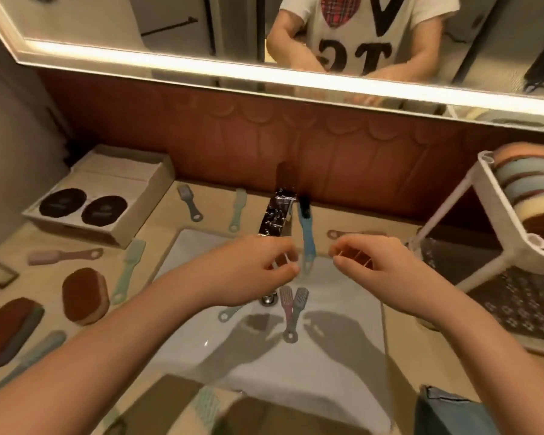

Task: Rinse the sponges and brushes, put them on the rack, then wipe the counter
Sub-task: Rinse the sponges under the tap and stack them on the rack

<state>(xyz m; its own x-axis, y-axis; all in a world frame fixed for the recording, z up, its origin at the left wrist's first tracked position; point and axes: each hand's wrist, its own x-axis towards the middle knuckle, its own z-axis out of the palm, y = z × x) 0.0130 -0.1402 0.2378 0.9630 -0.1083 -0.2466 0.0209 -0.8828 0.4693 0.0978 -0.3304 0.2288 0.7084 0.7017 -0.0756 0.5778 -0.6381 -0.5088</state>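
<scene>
My left hand hovers over the white sink, just below the chrome faucet, fingers curled. Its fingertips are beside the handle end of a blue brush that lies over the sink's back edge; I cannot tell whether they pinch it. My right hand hangs to the right with loosely curled fingers, nothing visible in it. A pink brush, a grey brush and a pale brush lie in the basin by the drain. The white rack at right holds stacked sponges.
On the counter at left lie brown sponges and several brushes. A cardboard box stands at back left. A patterned mat lies under the rack. A checked cloth lies at the front edge.
</scene>
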